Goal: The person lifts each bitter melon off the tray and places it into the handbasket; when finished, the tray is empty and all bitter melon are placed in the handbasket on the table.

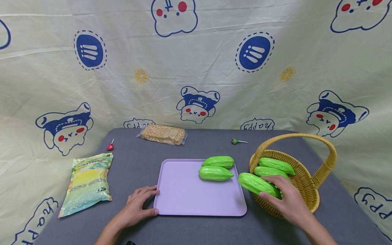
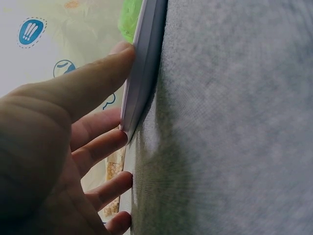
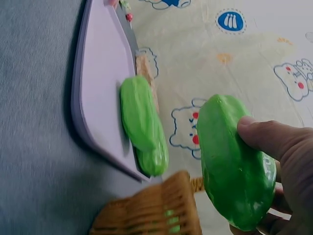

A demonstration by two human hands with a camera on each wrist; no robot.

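My right hand grips a glossy green bitter melon, ridged and toy-like, over the left rim of a wicker basket. In the right wrist view the thumb lies along one side of this held bitter melon, with the other fingers partly hidden behind it. Similar bitter melons lie inside the basket. Two more bitter melons lie side by side at the right of a lilac tray. At the tray's left edge, my left hand touches the rim with spread fingers and thumb.
A yellow-green printed bag lies at the left, with a red lollipop behind it. Farther back are a clear packet of kernels and a green lollipop. The basket's tall handle arches over it. A patterned cloth hangs behind.
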